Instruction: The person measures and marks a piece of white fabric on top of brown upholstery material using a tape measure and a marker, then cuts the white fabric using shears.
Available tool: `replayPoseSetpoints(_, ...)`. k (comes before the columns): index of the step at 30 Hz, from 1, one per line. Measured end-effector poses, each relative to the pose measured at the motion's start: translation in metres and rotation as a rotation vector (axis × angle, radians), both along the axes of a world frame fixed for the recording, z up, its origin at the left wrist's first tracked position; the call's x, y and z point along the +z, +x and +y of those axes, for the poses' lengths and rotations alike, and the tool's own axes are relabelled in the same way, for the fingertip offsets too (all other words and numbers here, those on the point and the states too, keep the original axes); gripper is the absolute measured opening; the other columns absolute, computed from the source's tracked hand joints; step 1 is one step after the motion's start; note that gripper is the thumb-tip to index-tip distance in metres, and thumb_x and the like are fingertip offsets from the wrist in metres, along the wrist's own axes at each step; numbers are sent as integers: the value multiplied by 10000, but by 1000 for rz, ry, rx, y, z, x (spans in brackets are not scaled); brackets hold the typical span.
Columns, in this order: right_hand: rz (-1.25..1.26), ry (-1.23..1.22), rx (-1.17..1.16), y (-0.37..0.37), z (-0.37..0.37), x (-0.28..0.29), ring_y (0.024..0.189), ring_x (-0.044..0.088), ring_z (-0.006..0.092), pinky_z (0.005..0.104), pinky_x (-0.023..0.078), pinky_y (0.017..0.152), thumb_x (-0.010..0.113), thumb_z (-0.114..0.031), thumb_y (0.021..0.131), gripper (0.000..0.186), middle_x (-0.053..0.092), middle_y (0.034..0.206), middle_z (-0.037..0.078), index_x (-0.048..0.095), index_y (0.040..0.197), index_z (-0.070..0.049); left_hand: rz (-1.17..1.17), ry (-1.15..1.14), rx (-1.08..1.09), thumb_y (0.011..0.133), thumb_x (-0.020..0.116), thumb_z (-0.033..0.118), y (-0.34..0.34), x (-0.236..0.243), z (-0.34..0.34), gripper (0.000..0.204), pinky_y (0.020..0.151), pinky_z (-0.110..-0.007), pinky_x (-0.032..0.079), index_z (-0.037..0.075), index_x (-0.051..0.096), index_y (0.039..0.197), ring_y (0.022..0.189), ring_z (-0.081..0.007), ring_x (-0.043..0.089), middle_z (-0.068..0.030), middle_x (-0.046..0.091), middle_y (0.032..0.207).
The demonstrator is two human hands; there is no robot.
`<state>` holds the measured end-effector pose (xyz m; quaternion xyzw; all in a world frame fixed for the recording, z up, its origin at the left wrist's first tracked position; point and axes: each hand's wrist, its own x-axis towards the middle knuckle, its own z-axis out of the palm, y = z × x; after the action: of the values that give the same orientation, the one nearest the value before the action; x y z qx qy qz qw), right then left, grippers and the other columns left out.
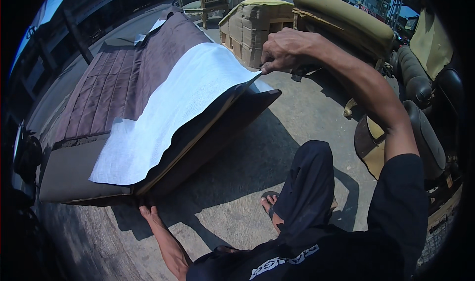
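Observation:
A long folding sofa bed point(101, 90), upholstered in brown-purple quilted fabric with a plain dark end section, stands to my left. Over its near side lies a wavy sheet of white fabric point(173, 108). My right hand point(284, 48) is raised, its fingers pinched on the far right corner of that fabric, where a dark cover edge also meets the fingertips. Down low, my left hand point(149, 211) grips the sofa bed's bottom edge near its front corner, fingertips partly hidden under it. Between the fabric and the dark side panel point(213, 132) a gap shows.
A bare padded seat frame point(257, 26) and a yellowish stripped sofa point(341, 14) stand beyond my right hand. At the right are dark cushions point(423, 137) and a foam-lined piece point(371, 147). A green wooden armchair point(205, 1) is farther back. Concrete pavement point(316, 103) lies underfoot.

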<state>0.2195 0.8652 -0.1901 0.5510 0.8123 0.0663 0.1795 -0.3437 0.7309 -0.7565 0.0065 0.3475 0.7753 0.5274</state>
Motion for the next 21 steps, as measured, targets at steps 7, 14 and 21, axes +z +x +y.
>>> replayPoseSetpoints(7,-33,-29,-36,-10,3,4,850,676,391,489,520,762,632,-424,952,389,724,870,187,753,1069,-74,-1,-22,11,929,663,22,0,-5,-12,210,811,-369,606,3,677,1137,950,-230,703,-109,708,1082)
replayPoseSetpoints(14,-6,-8,-25,-7,2,3,873,677,396,488,519,785,637,-406,949,375,725,888,197,751,1068,-69,-19,-18,7,932,659,22,1,-6,-10,208,815,-371,606,6,676,1139,951,-229,702,-107,708,1081)
replayPoseSetpoints(21,-3,-8,-31,2,5,7,869,695,343,465,529,773,634,-380,966,316,750,942,134,760,1095,-121,-21,-14,10,936,655,21,-3,-4,-8,206,818,-373,605,10,675,1140,952,-229,702,-106,707,1080)
